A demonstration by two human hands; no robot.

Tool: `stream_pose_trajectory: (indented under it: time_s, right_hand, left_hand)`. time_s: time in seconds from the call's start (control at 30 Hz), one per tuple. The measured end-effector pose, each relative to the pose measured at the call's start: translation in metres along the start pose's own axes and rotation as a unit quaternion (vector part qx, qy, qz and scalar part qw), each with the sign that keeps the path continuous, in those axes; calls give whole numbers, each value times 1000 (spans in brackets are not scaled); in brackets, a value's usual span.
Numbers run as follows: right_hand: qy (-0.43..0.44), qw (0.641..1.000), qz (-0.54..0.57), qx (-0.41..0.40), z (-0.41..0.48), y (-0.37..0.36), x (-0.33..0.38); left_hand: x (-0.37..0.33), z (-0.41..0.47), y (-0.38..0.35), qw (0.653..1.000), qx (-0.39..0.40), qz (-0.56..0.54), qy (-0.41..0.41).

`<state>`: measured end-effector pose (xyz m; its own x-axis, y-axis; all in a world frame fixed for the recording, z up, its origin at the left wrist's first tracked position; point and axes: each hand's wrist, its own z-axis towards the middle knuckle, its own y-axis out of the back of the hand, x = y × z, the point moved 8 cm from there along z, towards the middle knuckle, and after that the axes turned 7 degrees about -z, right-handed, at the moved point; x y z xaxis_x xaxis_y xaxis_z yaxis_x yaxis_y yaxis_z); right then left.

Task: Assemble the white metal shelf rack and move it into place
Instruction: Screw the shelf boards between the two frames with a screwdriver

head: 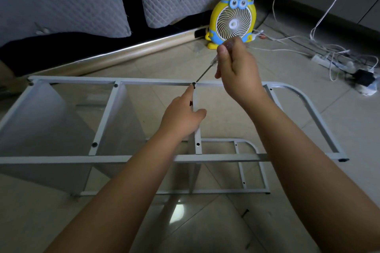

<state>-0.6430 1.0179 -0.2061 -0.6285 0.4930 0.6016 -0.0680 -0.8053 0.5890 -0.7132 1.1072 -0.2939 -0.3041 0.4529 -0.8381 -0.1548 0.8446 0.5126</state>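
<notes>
White rack [144, 158] is laid sideways on the floor, joints exposed. Screw [194, 84] at 12 o'clock is steadied by the straight index finger of left hand [181, 117]. Screwdriver [205, 71], tip seated, is gripped in the curled fingers of right hand [236, 68] at 1 o'clock.

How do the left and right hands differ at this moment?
The left hand holds no tool and stretches its index finger to the screw; the right hand grips the screwdriver. The left lies low over the rack; the right is raised above it. Both meet at the same screw.
</notes>
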Motion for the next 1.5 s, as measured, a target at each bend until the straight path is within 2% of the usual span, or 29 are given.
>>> stream_pose_trajectory:
  time_s: [0.33,0.5,0.6,0.7,0.83,0.9,1.13,1.23,1.37,1.5]
  right_hand:
    - [15,999,23,40,4,-4,-2]
    - [23,997,-25,68,10,-5,8]
    - [28,990,-85,111,27,-10,24]
    - [75,955,-207,199,48,-19,45]
    - [146,868,-360,309,64,-34,57]
    - [166,843,-389,333,66,-41,58]
    - [91,832,-431,336,62,-36,50]
    - [72,825,-413,378,54,-32,48]
    - [154,799,-428,394,47,-27,54]
    - [210,796,-437,362,51,-20,63]
  left_hand:
    - [3,-2,8,995,-2,-95,17]
    - [3,-1,9,994,-8,-108,11]
    - [6,0,9,996,-2,-91,18]
    - [12,3,6,993,55,-87,54]
    - [16,1,-2,981,132,-110,85]
    - [16,2,-3,981,139,-104,84]
    - [9,3,1,984,125,-107,73]
    - [7,3,1,988,111,-88,54]
    - [6,2,-2,996,88,-29,14]
    - [3,3,1,997,80,-7,10]
